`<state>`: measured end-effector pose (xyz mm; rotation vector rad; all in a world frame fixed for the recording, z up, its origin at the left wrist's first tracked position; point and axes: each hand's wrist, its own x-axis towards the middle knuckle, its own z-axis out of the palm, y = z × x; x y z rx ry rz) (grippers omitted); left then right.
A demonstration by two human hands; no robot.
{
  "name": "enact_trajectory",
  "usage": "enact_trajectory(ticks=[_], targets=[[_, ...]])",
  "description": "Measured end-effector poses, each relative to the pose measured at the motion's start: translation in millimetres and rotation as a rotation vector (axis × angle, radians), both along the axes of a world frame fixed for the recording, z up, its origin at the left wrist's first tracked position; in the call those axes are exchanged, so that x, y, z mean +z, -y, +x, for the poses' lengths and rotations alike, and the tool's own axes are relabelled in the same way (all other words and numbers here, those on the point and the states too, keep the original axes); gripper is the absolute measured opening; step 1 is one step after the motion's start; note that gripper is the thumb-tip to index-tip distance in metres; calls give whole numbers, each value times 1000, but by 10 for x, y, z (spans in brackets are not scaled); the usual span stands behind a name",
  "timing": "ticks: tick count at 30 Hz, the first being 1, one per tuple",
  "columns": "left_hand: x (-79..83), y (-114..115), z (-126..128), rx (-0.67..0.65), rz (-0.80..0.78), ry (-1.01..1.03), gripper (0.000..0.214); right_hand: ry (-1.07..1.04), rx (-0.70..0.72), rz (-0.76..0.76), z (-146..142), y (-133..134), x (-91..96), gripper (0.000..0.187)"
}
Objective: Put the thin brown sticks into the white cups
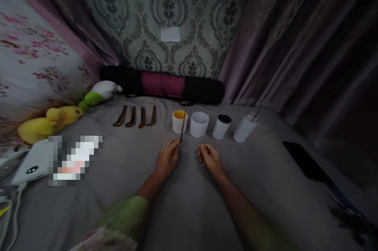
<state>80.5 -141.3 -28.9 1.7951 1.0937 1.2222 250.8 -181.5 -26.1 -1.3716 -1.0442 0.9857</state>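
Note:
My left hand [168, 157] is closed around a thin brown stick [183, 123] that stands nearly upright, its upper part passing in front of a white cup of yellow paint [179, 120]. My right hand [209, 158] rests on the grey sheet [189, 203] with its fingers curled and nothing visible in them. Beyond both hands stands a row of white cups: one with pale content [199, 124], one with black content [222, 126], and one with a stick in it [245, 127].
Several brown curved pieces [136, 116] lie in a row at the left of the cups. A yellow plush duck [49, 123] and a green-white plush [99, 93] sit at far left. A dark bolster [162, 83] lines the wall. A black phone [307, 162] lies at right.

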Motion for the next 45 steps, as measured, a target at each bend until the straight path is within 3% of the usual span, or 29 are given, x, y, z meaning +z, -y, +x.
enact_trajectory(ticks=[8,16,26,34,45], targets=[[-44,30,-15,28,226,-321,33,9,29,26,6,16,-5,38],[97,123,2,60,325,-605,38,-22,42,44,-17,34,55,36],[167,170,41,29,356,-745,36,-53,63,75,-26,54,109,39],[129,159,70,-3,374,-704,31,-97,56,73,-26,37,94,39],[103,165,89,12,504,-928,31,-230,34,128,-17,21,72,32]])
